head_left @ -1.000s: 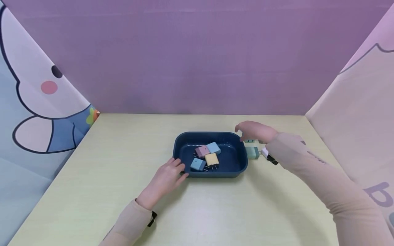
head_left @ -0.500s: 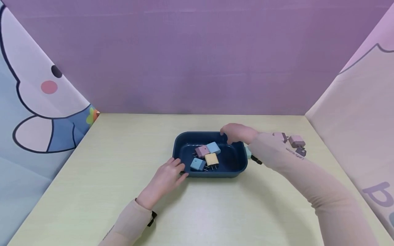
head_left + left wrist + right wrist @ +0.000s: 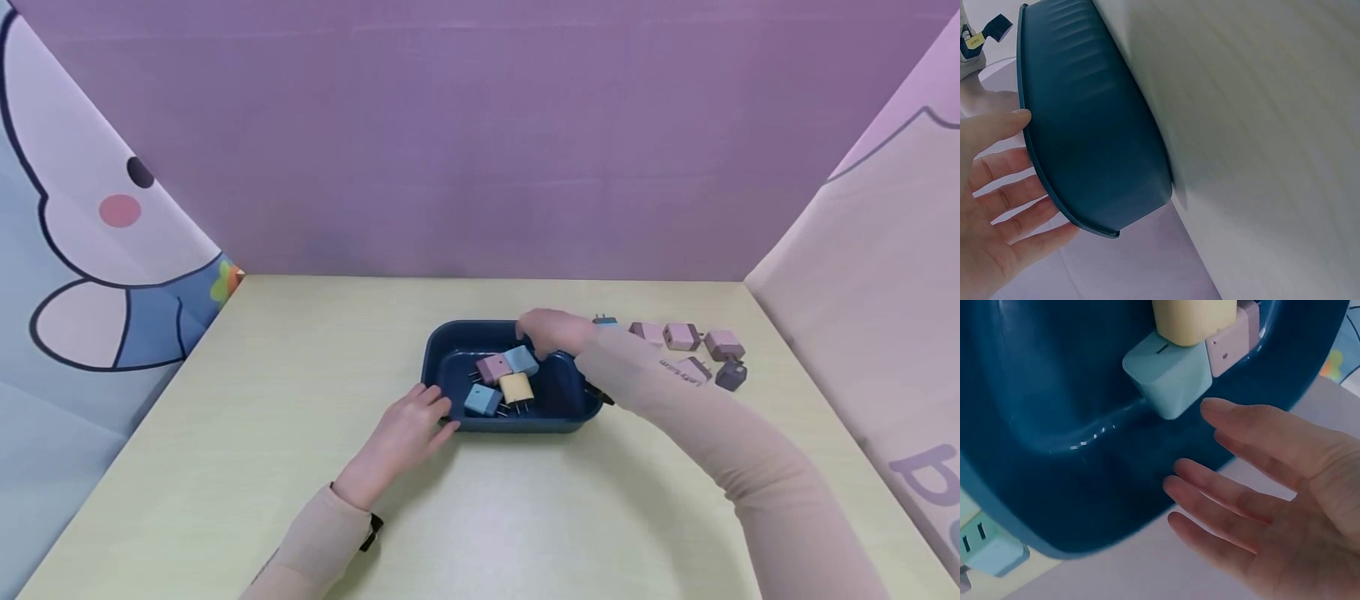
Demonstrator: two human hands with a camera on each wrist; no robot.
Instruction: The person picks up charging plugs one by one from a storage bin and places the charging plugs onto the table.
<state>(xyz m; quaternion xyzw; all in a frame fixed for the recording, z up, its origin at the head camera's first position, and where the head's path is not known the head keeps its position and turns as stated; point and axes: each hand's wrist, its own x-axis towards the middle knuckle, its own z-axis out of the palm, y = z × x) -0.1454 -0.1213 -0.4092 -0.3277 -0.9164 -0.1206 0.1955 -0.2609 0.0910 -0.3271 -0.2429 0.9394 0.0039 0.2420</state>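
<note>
Blue tray [image 3: 442, 350], four plugs inside [image 3: 501, 379], two hands [image 3: 401, 437]

Pink plugs [image 3: 681, 336] and one dark plug [image 3: 731, 375] are sitting near the desk's [image 3: 225, 467] far right corner; purple backdrop [image 3: 480, 133] behind.

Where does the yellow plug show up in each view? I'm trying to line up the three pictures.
Head: yellow plug lies in the middle of the dark blue tray, between the hands.
Left wrist: not in view; only the tray's outer wall and the left hand show.
Right wrist: at the top edge, above the right hand.
Shared landmark: the dark blue tray.
</note>
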